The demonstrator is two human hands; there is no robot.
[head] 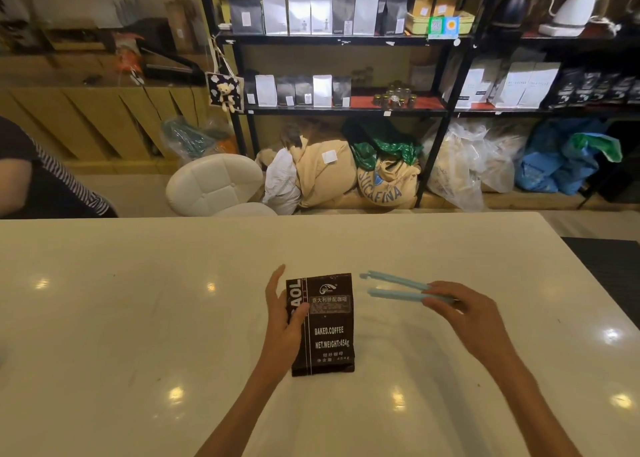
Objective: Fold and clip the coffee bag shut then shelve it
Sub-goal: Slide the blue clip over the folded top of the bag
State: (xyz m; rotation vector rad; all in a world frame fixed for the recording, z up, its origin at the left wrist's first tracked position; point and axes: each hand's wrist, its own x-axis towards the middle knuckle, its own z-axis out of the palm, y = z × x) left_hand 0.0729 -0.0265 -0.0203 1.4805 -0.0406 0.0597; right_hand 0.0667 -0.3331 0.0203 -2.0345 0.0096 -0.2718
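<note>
- Two bare hands over white table [138, 318].
- Coffee bag [323, 321] stands approx. mid-table, dark w/ white print, top edge flat.
- L hand [282, 321] on bag's left side: thumb across front panel, fingers behind/alongside, loosely wrapped round it.
- R hand [464, 318] right of bag, not touching it; fingertips pinch hinge end of blue clip [398, 290].
- Clip's 2 arms splayed apart, tips pointing toward bag's top right corner, near but apart.
- Black shelving [346, 39] behind table w/ rows of white and dark bags; sacks [346, 172] on floor under it.
- White stool [214, 183] beyond table's far edge.
</note>
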